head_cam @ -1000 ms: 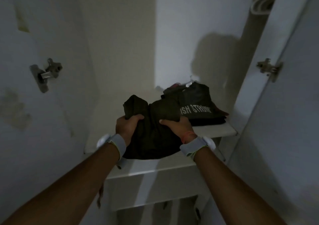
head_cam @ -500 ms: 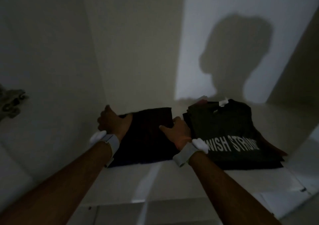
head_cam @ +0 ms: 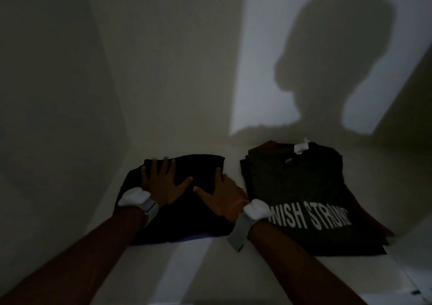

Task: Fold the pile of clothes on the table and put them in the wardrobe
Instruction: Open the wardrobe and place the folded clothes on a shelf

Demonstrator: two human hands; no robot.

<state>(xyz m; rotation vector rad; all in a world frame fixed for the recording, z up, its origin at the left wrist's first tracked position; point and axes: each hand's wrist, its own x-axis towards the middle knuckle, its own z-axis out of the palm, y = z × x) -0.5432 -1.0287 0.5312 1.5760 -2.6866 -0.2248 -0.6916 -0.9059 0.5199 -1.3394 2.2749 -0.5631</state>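
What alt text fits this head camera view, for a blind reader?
The left hand and right hand rest open on a folded dark garment on a white shelf. A stack of folded shirts lies to its right, apart; the top one bears white lettering.

Black garment, white-lettered dark shirt

A folded dark garment is pressed flat on the shelf by the left hand and the right hand, just beside the stack of shirts.
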